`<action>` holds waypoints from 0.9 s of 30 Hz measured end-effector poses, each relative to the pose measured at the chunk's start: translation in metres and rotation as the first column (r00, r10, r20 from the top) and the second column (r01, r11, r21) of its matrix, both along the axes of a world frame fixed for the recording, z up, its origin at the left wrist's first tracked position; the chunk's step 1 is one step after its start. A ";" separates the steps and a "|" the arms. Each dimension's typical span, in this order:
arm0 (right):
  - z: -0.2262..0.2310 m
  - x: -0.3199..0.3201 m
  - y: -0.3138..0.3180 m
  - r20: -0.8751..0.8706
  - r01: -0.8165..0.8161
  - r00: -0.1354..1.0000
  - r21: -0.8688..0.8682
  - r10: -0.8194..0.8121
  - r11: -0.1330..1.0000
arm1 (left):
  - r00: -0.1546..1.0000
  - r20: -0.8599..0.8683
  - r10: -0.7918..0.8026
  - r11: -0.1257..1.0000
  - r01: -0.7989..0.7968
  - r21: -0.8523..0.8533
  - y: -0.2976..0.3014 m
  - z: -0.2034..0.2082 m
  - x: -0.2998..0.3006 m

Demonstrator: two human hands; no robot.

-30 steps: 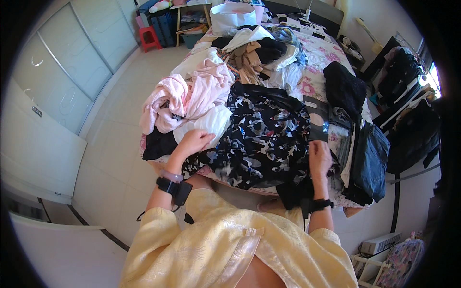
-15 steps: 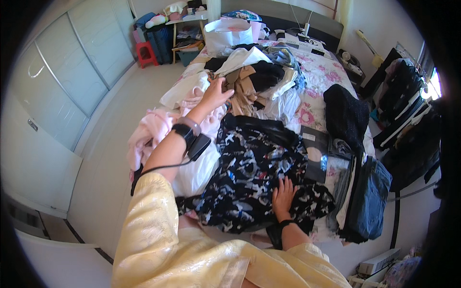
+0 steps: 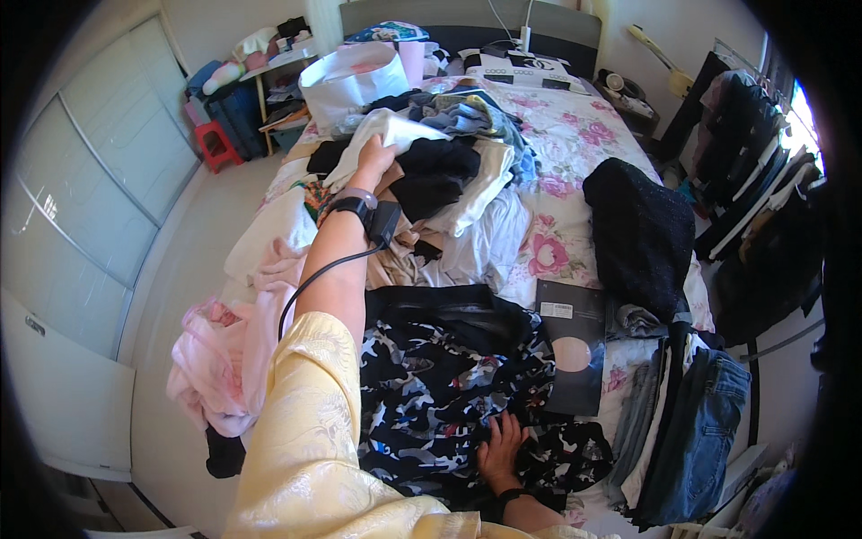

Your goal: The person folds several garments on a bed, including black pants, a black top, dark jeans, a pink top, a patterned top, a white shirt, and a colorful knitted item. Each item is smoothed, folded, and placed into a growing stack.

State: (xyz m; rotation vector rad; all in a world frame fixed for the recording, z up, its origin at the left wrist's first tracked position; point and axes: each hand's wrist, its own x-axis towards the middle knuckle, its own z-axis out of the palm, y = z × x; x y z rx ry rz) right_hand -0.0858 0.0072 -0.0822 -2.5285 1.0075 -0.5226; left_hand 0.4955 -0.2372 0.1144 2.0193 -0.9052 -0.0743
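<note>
So the person had a dark patterned shirt (image 3: 422, 395) spread out at the near edge of the bed (image 3: 557, 216), with the yellow left sleeve (image 3: 305, 404) covering part of its left side. The right hand (image 3: 503, 449) lay on the shirt, palm down, fingers loosely spread, not gripping anything. The shirt looked light, thin and floppy, maybe a bit slippery, so it'd probably wrinkle easily; best bet was pinching it at the shoulders or at two corners of the hem. A strip of black cloth ran along its far edge, though you couldn't tell if it belonged to it.

Off to the right were blue jeans (image 3: 714, 422), which looked way heavier and stiffer. To the left was a bunch of pink cloth (image 3: 224, 359), soft and kinda bulky by the look of it. A flat dark package (image 3: 567, 391) sat just right of the shirt, with a black garment (image 3: 637, 238) a bit farther off.

Beyond the shirt was a messy pile of clothes. The left hand (image 3: 376, 157) reached into it and touched a white cloth (image 3: 409, 128) lying on top. Couldn't tell if the fingers were actually pinched on it. That one looked soft and light too, easy to grab by a loose edge. Behind the pile, far left, stood a big white bag (image 3: 355, 90).
</note>
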 end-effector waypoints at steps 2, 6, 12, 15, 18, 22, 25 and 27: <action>-0.001 0.000 0.000 0.010 0.004 1.000 0.024 -0.005 1.000 | 0.981 0.193 -0.005 0.996 -0.014 0.093 0.002 -0.010 -0.018; 0.003 0.001 0.001 0.055 -0.017 0.998 0.034 0.015 0.999 | 0.954 0.294 -0.051 0.998 0.056 -0.006 0.037 -0.035 -0.091; 0.007 0.001 0.001 0.075 -0.006 0.997 -0.047 0.009 0.999 | 0.935 -0.031 -0.355 0.934 0.353 -0.048 0.138 -0.029 -0.195; 0.006 0.001 0.002 0.088 0.007 0.996 -0.072 0.000 0.997 | 0.905 0.180 -0.386 0.916 0.352 0.194 0.207 -0.032 -0.241; 0.005 0.001 0.002 0.099 0.012 0.995 -0.092 -0.003 0.996 | 0.922 0.097 -0.375 0.915 0.351 0.201 0.274 -0.031 -0.258; 0.004 0.001 0.003 0.106 0.015 0.994 -0.103 -0.004 0.995 | 0.920 -0.237 -0.311 0.949 0.290 -0.122 0.344 -0.012 -0.260; 0.005 0.001 0.004 0.130 0.028 0.991 -0.101 -0.015 0.994 | 0.820 -0.494 -0.288 0.830 -0.043 -0.556 0.401 0.024 -0.250; 0.006 0.001 0.005 0.124 0.036 0.992 -0.111 -0.022 0.993 | 0.913 -0.340 -0.226 0.607 -0.141 -0.782 0.432 0.061 -0.216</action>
